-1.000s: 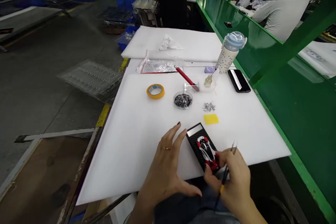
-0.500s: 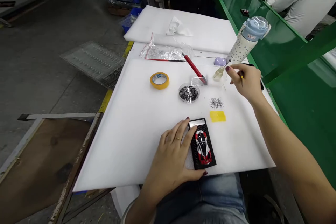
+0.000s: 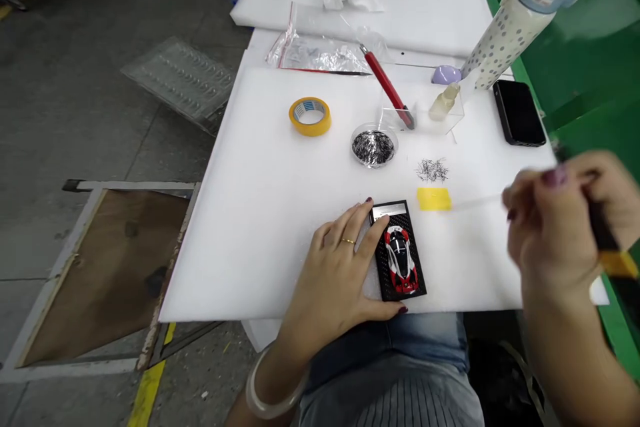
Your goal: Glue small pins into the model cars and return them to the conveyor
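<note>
A small red and white model car [image 3: 401, 259] sits on a black base plate [image 3: 399, 253] near the front edge of the white foam sheet [image 3: 280, 213]. My left hand [image 3: 340, 270] rests flat against the plate's left side, thumb along its front edge, fingers apart. My right hand [image 3: 565, 220] hovers blurred at the right, fingers closed round a thin dark tool with a yellow band [image 3: 613, 257]. A yellow pad [image 3: 433, 198] and a loose heap of tiny dark pins [image 3: 432, 171] lie between the two hands.
A round dish of dark pins [image 3: 373, 146], a yellow tape roll [image 3: 309, 115], a red-handled tool [image 3: 387, 87], a clear tray with a small bottle [image 3: 443, 103], a black phone [image 3: 519, 113], a dotted water bottle [image 3: 520, 13] and a plastic bag [image 3: 320, 50] stand farther back. The green bench [image 3: 580, 60] runs along the right.
My right hand has pulled back from the clear tray at the far right towards me, with the tool still in it. My left hand stays on the plate. The view has tilted down.
</note>
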